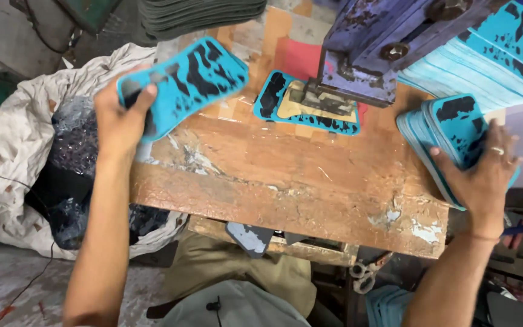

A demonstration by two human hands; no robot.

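The left hand [119, 115] pinches one end of a flat turquoise foam sole blank with black blotches [192, 79], held above the worn wooden bench [286, 181]; its long axis runs up and right from the fingers. The right hand [482, 172] lies spread over a stack of like turquoise blanks [434, 130] at the bench's right edge. A further blank [286, 106] rests under the purple metal press head [370, 54], between both hands

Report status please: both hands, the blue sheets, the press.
Left hand grips one blue sheet over the table edge. Right hand on the blue stack. Another sheet lies under the press.
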